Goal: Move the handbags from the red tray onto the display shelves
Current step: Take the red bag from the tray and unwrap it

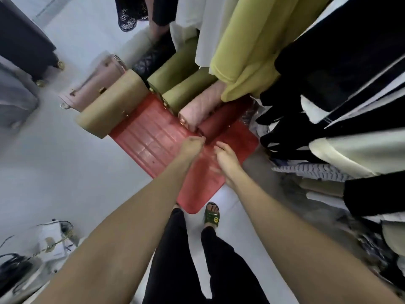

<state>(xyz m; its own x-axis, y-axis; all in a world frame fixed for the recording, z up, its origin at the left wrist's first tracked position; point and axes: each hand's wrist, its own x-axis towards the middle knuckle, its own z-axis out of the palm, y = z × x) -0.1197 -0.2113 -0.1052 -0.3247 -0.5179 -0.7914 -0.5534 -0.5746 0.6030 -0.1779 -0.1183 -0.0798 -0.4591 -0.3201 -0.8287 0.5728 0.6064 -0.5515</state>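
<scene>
A red tray (151,139) lies on the pale floor below me. Several handbags stand in a row along its far side: a tan bag (111,105), two olive green bags (175,71) (188,94), a pink quilted bag (198,111) and a dark red bag (219,121). A pale pink bag (94,88) sits just left of the tan one, and a black quilted bag (153,58) stands behind. My left hand (191,147) is blurred, its fingers curled at the dark red bag's near corner; its hold is unclear. My right hand (226,160) hovers over the tray, fingers relaxed, holding nothing.
Hanging clothes crowd the right side: a yellow-green garment (241,51) drapes over the far bags, with black garments (339,62) beside it. A dark suitcase (22,40) stands at upper left. More bags with chain straps (50,240) lie at lower left. My sandalled foot (212,214) touches the tray's near corner.
</scene>
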